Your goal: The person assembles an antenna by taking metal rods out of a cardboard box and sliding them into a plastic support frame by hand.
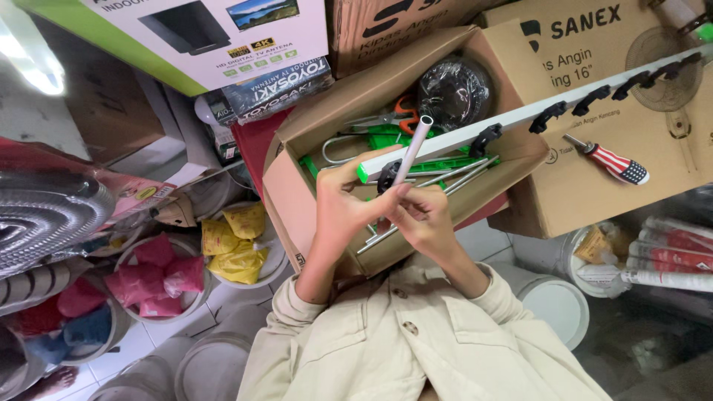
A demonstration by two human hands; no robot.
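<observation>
My left hand (pixel 338 208) grips the near end of a long white bar (pixel 520 117) with black clips along it and a green end cap (pixel 362 173). The bar runs up to the right over an open cardboard box (pixel 297 189). My right hand (pixel 427 219) pinches the lower end of a thin white tube (pixel 413 147), which stands tilted across the bar by a black clip (pixel 386 177). The fingertips of both hands meet at that spot. Inside the box lie green plastic parts (pixel 390 139), metal rods (pixel 460 172), orange-handled scissors (pixel 394 111) and a round black wrapped item (pixel 453 93).
A screwdriver with a striped red-and-white handle (pixel 615 163) lies on a closed fan carton (pixel 594 186) to the right. White buckets hold yellow packets (pixel 238 241) and pink packets (pixel 160 271). Silver flexible ducting (pixel 44 215) is at left, and cartridge tubes (pixel 668 256) at right.
</observation>
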